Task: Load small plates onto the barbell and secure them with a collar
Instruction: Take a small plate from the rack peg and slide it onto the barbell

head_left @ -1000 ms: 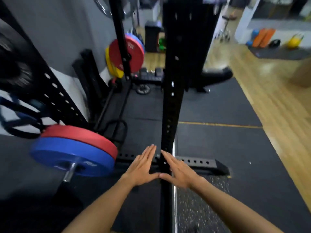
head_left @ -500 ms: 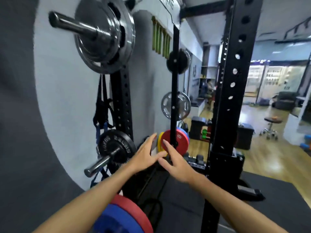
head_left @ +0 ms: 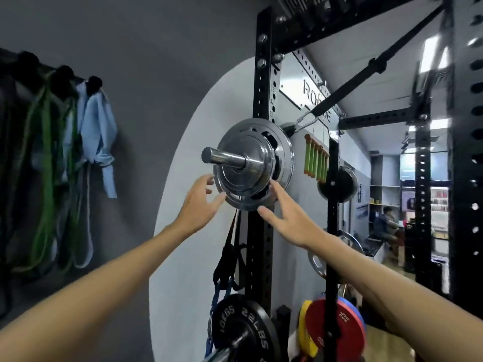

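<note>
Hands have risen from floor level to the stored plates

Both hands, held together low a second ago, now flank the small round chrome steel plates (head_left: 247, 167) on the rack's storage peg (head_left: 222, 158); left hand (head_left: 197, 202) and right hand (head_left: 287, 215) have fingers spread, empty (grip not yet closed), so plate pick-up looks imminent

Small plates (head_left: 245, 168) on peg (head_left: 222, 156) of rack upright (head_left: 262, 100); left hand (head_left: 198, 202) & right hand (head_left: 287, 215) just below, bands (head_left: 52, 165) far left
</note>
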